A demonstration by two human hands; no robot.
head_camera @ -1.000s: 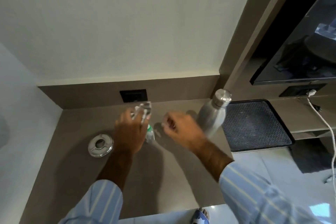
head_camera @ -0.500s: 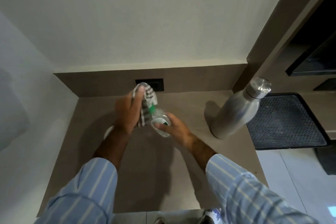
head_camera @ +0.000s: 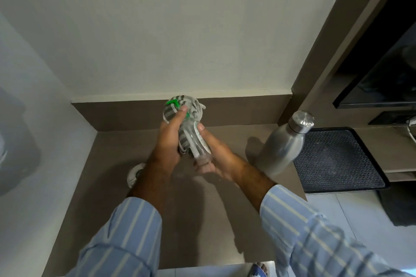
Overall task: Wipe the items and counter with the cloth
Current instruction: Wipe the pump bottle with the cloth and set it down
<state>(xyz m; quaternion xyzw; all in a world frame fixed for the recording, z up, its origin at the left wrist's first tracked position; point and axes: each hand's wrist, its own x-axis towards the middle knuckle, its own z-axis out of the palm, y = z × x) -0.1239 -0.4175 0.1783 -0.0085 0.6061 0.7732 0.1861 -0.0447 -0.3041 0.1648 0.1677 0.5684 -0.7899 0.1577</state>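
A clear plastic bottle with a green cap (head_camera: 198, 139) is being held above the brown counter (head_camera: 117, 164), near its back edge. Its base is being gripped by the right hand (head_camera: 216, 157). A grey-and-white striped cloth (head_camera: 180, 110) is being pressed around its top by the left hand (head_camera: 168, 139). A steel flask (head_camera: 281, 146) is being left standing by the right edge, beside a black mesh tray (head_camera: 337, 159).

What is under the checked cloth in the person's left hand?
The checked cloth wraps the upper part of a clear plastic bottle; a green cap peeks out. The left hand presses the cloth on; the right hand holds the base. The covered neck cannot be seen.
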